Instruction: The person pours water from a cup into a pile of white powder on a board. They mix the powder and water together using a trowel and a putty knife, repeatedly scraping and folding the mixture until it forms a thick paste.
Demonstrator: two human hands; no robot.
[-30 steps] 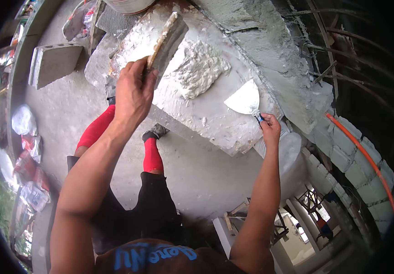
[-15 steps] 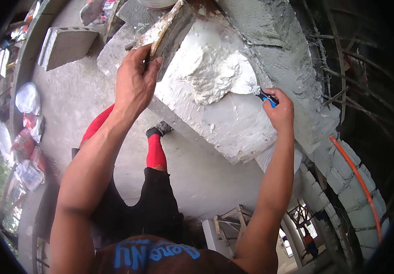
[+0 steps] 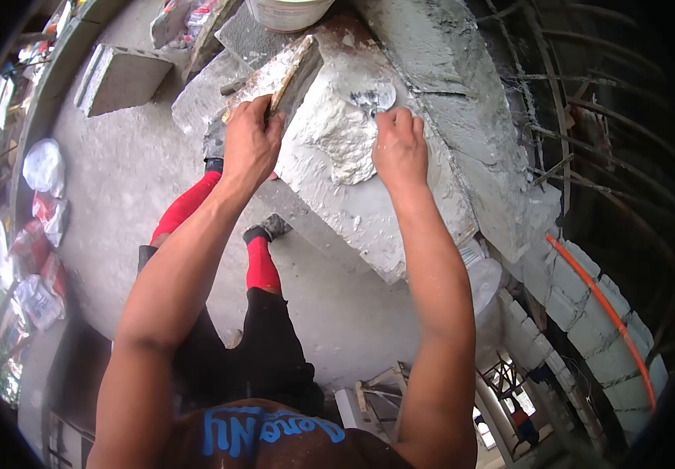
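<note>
The right hand (image 3: 400, 148) is now sitting up on the plaster-caked mixing board (image 3: 368, 211), where half a second ago it was out at the board's right edge and a second ago lower still, near the corner. Its putty knife (image 3: 372, 98) is travelling with it: the broad blade that was lying clear of the heap is now pushing into the top of the white plaster mound (image 3: 337, 133), only a smeared patch of steel showing above the knuckles. The fingers are curled shut around the handle, which is hidden under the hand. From where I stand, that reads as a scooping or folding stroke through the mix.

The blade is pointing up and away from the person, towards the white bucket (image 3: 286, 12) at the top of the view, with its long axis running roughly from the wrist towards the far wall. The left hand (image 3: 251, 144) is gripping the wooden handle of a plastering trowel (image 3: 275, 78), fingers wrapped tight, much as before. That trowel is standing on edge at the board's left side, its long axis slanting from lower left to upper right, just beside the mound. A concrete block (image 3: 122, 78) is lying on the floor, well apart to the left.
</note>
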